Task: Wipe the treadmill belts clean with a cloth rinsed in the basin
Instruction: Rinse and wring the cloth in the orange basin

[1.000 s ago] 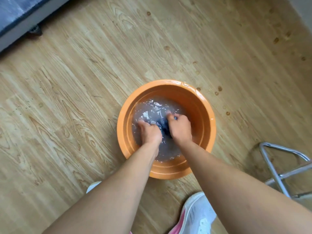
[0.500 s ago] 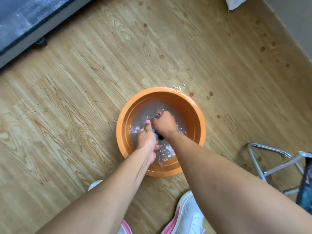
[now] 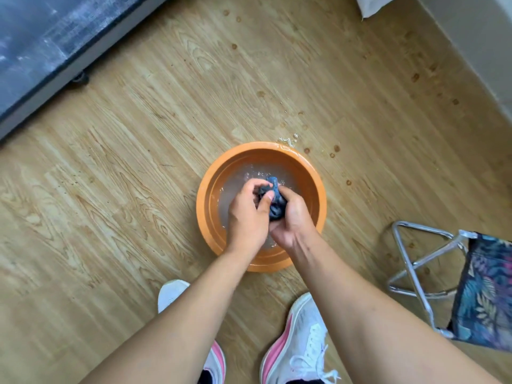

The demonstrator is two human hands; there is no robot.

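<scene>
An orange basin (image 3: 210, 187) with water in it stands on the wooden floor in the middle of the view. Above the water both hands hold a bunched dark blue cloth (image 3: 274, 200). My left hand (image 3: 246, 214) grips the cloth from the left, thumb across it. My right hand (image 3: 293, 217) grips it from the right, fingers curled round the lower part. A treadmill's dark belt (image 3: 36, 37) with a grey side rail fills the top left corner.
A folding stool (image 3: 432, 270) with a metal frame and patterned fabric seat stands at the right. My two white and pink shoes (image 3: 299, 342) are just below the basin. Water spots mark the floor beyond the basin. A pale wall runs along the top right.
Both hands have lifted the cloth out of the water and bunched it between them. The view has pulled back and up, showing more of the stool, shoes and treadmill.
</scene>
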